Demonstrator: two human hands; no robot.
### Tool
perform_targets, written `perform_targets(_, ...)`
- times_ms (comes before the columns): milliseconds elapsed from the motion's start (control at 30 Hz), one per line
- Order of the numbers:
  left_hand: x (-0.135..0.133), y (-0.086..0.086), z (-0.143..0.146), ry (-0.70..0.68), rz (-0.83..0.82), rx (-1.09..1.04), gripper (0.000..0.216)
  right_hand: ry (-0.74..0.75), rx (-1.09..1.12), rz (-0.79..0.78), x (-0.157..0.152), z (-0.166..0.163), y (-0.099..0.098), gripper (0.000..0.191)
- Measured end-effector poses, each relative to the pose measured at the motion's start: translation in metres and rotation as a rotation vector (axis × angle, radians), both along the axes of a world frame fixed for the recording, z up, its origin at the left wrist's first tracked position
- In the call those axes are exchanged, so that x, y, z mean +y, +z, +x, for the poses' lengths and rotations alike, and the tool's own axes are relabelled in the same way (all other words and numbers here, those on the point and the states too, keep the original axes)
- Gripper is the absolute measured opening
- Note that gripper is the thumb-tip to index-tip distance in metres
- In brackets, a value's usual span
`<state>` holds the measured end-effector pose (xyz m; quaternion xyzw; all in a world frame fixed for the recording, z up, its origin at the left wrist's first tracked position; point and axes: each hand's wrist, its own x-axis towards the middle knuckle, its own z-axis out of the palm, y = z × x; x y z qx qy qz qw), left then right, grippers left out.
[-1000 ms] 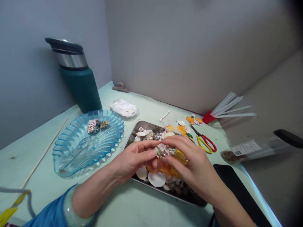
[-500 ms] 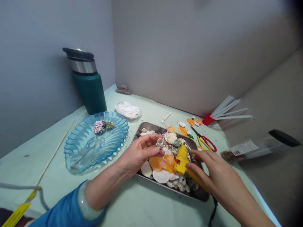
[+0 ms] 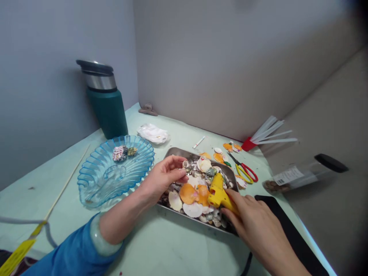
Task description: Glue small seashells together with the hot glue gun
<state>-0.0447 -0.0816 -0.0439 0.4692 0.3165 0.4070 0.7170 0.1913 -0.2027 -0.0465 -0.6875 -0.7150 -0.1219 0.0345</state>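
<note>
My left hand [image 3: 165, 173] pinches a small shell [image 3: 185, 165] between thumb and fingertips, held over the left part of a metal tray [image 3: 178, 152]. The tray is full of shells, among them orange scallop shells [image 3: 189, 193] and a white shell [image 3: 193, 209]. In my right hand [image 3: 253, 216] is a yellow hot glue gun [image 3: 218, 191], also above the tray. Its front end points away from me, and a dark cord [image 3: 246, 265] runs below my wrist. The grip is largely hidden by my fingers.
A blue scalloped glass dish [image 3: 94, 172] with a few shells stands left, before a teal bottle [image 3: 107, 111]. Behind the tray lie a white packet [image 3: 152, 133] and scissors [image 3: 245, 172]. Glue sticks [image 3: 267, 128] stand in a red cup [image 3: 248, 144], near a clear container [image 3: 304, 174].
My left hand has moved a little left and away from me with the small shell. My right hand still holds the glue gun. A black flat object has come into view beside my right wrist.
</note>
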Motion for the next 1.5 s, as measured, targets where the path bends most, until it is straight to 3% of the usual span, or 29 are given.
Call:
perform_targets(100, 0.000, 0.003, -0.001, 0.030, 0.001, 0.047, 0.040, -0.012, 0.217, 0.042, -0.003, 0.008, 0.003, 0.036)
perform_targets(233, 0.001, 0.004, -0.003, 0.063, -0.006, 0.035, 0.035, -0.073, 0.690, 0.167, -0.004, 0.018, 0.019, 0.037)
perform_targets(367, 0.003, 0.001, -0.003, 0.072, 0.009, 0.036, 0.035, -0.176, 1.085, 0.239, 0.011, 0.020, 0.030, 0.025)
perform_targets(600, 0.003, -0.004, 0.000, 0.046, -0.042, -0.038, 0.035, -0.027, 1.518, 0.012, 0.035, -0.001, 0.012, 0.025)
perform_targets(733, 0.003, -0.005, 0.001, 0.039, -0.060, -0.055, 0.036, -0.084, 1.548, -0.123, 0.027, -0.014, -0.001, 0.034)
perform_targets(867, 0.003, -0.004, 0.001, 0.041, -0.085, -0.060, 0.034, -0.167, 1.433, -0.110, 0.019, -0.017, -0.005, 0.031)
perform_targets(1500, 0.000, -0.004, 0.002, -0.040, -0.084, 0.015, 0.034, 0.015, 1.237, -0.102, 0.022, -0.017, -0.007, 0.020)
